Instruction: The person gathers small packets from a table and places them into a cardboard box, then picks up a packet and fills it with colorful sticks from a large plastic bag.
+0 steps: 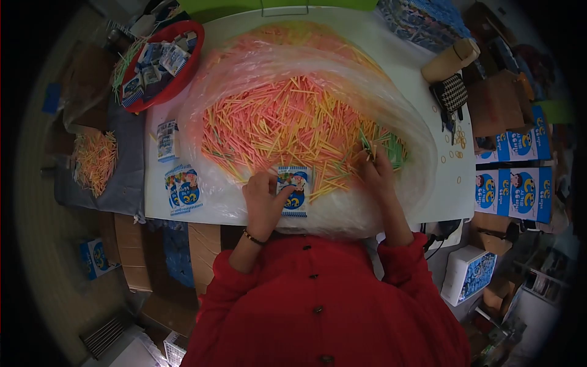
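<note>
A large clear plastic bag (422,177) lies open on the table, full of thin pink, yellow and green sticks (275,122). My left hand (264,199) is at the bag's near edge, its fingers curled and its thumb over the left side of a blue and white printed packet (296,205). The packet lies flat, face up, with a cartoon figure on it. Over the right part of the heap is my right hand (377,174), its fingers closed around a few sticks near the green ones. Its fingertips are partly hidden.
To the left lie more printed packets (183,188) and a single packet (167,140). A red basin (197,46) holds several packets. Rubber bands (460,140), a checked pouch (453,93) and a tan cylinder (451,61) are at right. Printed boxes (523,191) stand beyond the table.
</note>
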`<state>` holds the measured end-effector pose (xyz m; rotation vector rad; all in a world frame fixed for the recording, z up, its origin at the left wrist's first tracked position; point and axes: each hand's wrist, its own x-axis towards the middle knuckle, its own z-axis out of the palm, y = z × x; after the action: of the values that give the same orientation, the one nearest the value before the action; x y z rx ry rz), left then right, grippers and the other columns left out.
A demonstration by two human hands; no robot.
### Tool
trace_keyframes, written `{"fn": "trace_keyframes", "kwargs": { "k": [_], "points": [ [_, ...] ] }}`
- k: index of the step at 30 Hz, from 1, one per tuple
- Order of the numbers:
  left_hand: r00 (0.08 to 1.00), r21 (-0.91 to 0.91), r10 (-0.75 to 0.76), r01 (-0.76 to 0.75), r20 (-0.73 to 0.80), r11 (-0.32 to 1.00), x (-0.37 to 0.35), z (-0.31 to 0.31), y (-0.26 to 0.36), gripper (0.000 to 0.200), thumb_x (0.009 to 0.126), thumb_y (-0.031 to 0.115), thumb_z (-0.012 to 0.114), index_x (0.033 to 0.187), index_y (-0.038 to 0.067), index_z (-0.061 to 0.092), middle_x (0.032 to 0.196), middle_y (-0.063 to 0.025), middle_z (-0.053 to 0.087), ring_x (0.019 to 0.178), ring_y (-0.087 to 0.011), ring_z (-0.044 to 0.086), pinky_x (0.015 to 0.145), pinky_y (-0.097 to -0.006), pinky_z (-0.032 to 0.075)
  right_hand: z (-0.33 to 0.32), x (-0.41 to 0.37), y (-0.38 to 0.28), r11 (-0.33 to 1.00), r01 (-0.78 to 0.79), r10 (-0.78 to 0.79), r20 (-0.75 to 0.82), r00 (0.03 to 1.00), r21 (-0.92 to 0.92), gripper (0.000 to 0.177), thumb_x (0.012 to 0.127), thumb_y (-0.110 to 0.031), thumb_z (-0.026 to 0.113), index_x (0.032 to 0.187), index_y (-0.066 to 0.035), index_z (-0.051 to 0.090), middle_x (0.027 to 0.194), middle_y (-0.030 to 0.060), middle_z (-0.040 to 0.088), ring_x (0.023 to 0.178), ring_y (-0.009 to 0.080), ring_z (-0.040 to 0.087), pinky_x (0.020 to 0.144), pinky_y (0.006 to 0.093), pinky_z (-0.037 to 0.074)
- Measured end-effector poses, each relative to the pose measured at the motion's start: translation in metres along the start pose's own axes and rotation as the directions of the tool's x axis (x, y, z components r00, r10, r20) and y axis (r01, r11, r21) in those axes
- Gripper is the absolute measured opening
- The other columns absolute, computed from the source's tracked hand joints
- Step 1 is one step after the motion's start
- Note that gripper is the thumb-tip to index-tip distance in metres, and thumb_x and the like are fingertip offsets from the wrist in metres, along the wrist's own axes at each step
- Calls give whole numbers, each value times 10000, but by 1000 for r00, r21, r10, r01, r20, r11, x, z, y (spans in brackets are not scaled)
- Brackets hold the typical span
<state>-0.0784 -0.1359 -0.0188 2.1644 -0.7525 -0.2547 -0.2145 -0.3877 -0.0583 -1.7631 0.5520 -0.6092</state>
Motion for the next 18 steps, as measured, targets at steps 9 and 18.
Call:
{"fn": "trace_keyframes", "kwargs": {
  "k": [9, 18],
  "points": [
    [915, 365, 383, -315, -130, 876, 6, -13, 5, 136, 785, 56, 690, 908, 20, 643, 761, -83, 550, 660, -256, 544, 620, -378, 420, -1, 0, -26, 839, 292, -308, 42, 951, -459, 144, 967, -104, 534, 1085, -35, 577, 1038, 86, 609, 998, 223, 599, 887, 369, 471],
    [983, -795, -184, 121, 12, 594, 17, -23, 12, 210, 968, 88, 541, 1152, -1, 589, 1030, -53, 663, 857, -124, 631, 767, -267, 516, -20, 33, -55, 571, -322, 516, -25, 856, 755, 123, 1001, -164, 484, 1027, -53, 530, 897, 7, 539, 781, 121, 516, 749, 280, 447]
  ]
}}
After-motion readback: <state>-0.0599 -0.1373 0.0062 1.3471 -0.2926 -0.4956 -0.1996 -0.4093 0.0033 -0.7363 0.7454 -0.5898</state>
